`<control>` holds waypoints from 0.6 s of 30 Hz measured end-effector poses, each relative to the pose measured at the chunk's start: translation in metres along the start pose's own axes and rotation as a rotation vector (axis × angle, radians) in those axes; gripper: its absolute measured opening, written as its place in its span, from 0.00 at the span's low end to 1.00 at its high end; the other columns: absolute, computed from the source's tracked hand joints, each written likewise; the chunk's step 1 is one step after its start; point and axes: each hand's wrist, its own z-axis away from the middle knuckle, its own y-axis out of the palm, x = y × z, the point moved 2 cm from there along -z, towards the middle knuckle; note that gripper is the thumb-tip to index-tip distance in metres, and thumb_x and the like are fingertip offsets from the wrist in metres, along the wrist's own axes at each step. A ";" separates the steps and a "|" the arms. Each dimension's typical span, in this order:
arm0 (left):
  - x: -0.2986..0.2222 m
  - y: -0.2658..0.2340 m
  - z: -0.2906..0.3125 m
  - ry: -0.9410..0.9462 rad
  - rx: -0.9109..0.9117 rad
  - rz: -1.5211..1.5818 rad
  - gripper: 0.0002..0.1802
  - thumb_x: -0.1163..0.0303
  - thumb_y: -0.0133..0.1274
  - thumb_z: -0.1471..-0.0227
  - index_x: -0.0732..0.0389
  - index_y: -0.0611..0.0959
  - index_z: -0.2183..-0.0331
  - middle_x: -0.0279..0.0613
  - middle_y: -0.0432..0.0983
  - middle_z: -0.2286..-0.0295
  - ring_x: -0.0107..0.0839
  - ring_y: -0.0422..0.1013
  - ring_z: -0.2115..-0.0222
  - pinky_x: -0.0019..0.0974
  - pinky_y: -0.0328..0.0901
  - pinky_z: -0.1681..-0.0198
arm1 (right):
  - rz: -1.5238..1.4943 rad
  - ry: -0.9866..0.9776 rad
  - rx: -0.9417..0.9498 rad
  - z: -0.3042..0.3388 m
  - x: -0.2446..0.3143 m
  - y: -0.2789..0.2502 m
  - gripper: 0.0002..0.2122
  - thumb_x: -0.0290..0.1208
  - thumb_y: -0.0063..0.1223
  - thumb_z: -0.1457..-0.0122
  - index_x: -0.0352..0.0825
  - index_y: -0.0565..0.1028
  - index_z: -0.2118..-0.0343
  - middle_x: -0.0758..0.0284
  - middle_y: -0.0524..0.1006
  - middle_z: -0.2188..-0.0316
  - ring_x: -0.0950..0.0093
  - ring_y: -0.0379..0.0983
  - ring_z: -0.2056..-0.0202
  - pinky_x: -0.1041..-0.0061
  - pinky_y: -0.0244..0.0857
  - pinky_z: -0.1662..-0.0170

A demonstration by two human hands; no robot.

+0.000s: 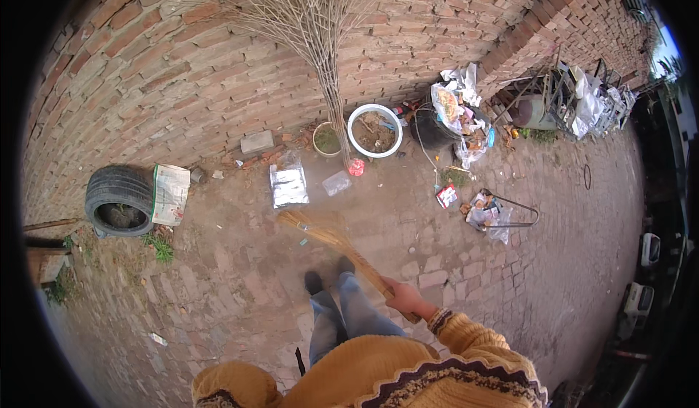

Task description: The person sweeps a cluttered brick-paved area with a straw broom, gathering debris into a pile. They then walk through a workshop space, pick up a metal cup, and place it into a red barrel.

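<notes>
My right hand (406, 299) is closed round the handle end of a straw broom (336, 244). The broom slants away to the left, and its slightly blurred bristle end is down at the paving in front of my feet. Just beyond the bristles lies a shiny silver-white sheet (290, 187), with a crumpled clear plastic piece (337, 183) to its right. A small green scrap (303, 242) is on the ground beside the broom head. My left hand is out of view; only the left sleeve (237, 385) shows at the lower edge.
Along the brick wall (218, 66) stand a tyre (109, 184), a flattened carton (171, 195), a tall bundle of twigs (329, 80), a white-rimmed basin (352, 135) and a black bin (431, 133) heaped with rubbish. Litter and a bent metal frame (518, 224) lie to the right.
</notes>
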 end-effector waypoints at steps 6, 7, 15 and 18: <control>0.001 -0.039 0.129 -0.433 0.030 -0.826 0.16 0.62 0.53 0.45 0.66 0.78 0.74 0.32 0.65 0.82 0.25 0.56 0.84 0.31 0.49 0.81 | 0.208 -0.174 0.021 -0.063 0.051 0.001 0.37 0.34 0.55 0.54 0.51 0.57 0.37 0.55 0.77 0.65 0.55 0.75 0.65 0.58 0.70 0.61; -0.002 -0.051 0.151 -0.701 0.000 -0.874 0.15 0.63 0.53 0.46 0.67 0.79 0.73 0.32 0.65 0.82 0.24 0.55 0.84 0.31 0.48 0.81 | 0.239 -0.211 0.003 -0.087 0.055 0.006 0.37 0.33 0.55 0.54 0.52 0.56 0.37 0.55 0.77 0.63 0.55 0.75 0.65 0.58 0.70 0.62; -0.103 -0.054 0.312 -1.589 -0.888 -1.173 0.11 0.69 0.50 0.45 0.68 0.79 0.70 0.24 0.58 0.87 0.15 0.50 0.86 0.25 0.44 0.82 | 0.425 -0.422 -0.179 -0.325 0.110 0.085 0.32 0.31 0.52 0.47 0.44 0.56 0.38 0.56 0.77 0.64 0.59 0.77 0.65 0.60 0.72 0.65; -0.120 -0.064 0.341 -1.624 -0.949 -1.137 0.10 0.70 0.49 0.44 0.68 0.79 0.69 0.23 0.55 0.87 0.15 0.49 0.87 0.25 0.43 0.83 | 0.417 -0.316 -0.200 -0.361 0.103 0.096 0.27 0.31 0.50 0.44 0.42 0.58 0.40 0.57 0.78 0.69 0.58 0.77 0.65 0.60 0.72 0.65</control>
